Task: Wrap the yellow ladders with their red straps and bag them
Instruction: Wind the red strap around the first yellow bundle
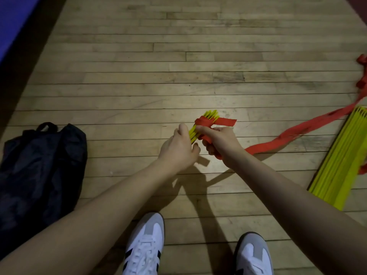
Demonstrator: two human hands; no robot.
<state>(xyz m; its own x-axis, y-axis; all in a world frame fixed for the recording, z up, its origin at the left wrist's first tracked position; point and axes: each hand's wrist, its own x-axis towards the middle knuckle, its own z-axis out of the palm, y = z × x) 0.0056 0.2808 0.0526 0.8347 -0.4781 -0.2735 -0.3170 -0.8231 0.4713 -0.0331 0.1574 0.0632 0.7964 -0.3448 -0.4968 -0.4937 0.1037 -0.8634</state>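
A bundle of yellow ladder rungs is held end-on above the wooden floor, with a red strap wound round it and a loose strap end sticking out to the right. My left hand grips the near part of the bundle. My right hand pinches the red strap against the bundle. A long red strap tail trails across the floor to a second stack of yellow rungs at the right. A black bag lies on the floor at the left.
My two white shoes stand at the bottom edge. More bunched red strap lies at the far right edge. A dark blue mat borders the wooden floor at the upper left.
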